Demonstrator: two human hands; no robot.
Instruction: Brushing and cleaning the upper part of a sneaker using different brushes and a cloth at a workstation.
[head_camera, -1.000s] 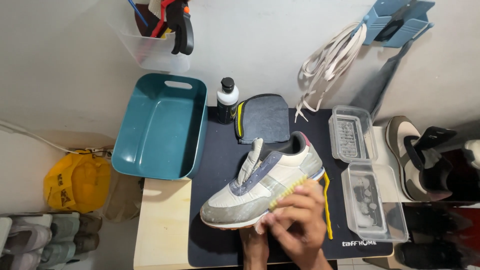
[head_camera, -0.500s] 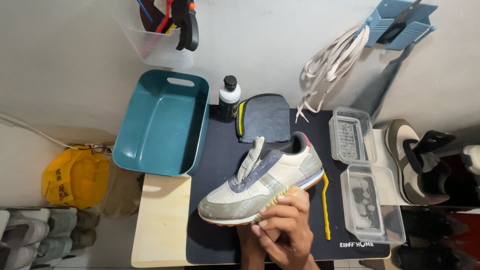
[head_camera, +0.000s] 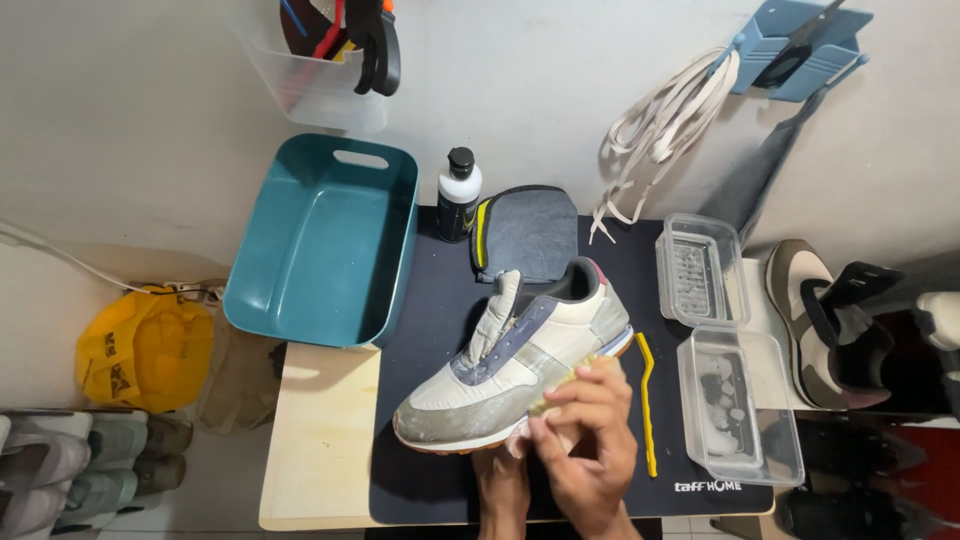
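Note:
A grey and cream sneaker lies tilted on a dark mat, toe toward the lower left. My right hand is closed on a small yellow brush pressed against the shoe's near side by the sole. My left hand reaches up under the right hand to the sole's edge, its fingers hidden. A bit of white cloth shows between the two hands.
A teal tub stands left of the mat. Behind the shoe are a black-capped bottle and a grey mitt. A yellow stick and two clear plastic boxes lie to the right. Another shoe sits at the far right.
My right hand has slid the brush a little along the shoe's side near the sole. The shoe has stayed in about the same place on the mat.

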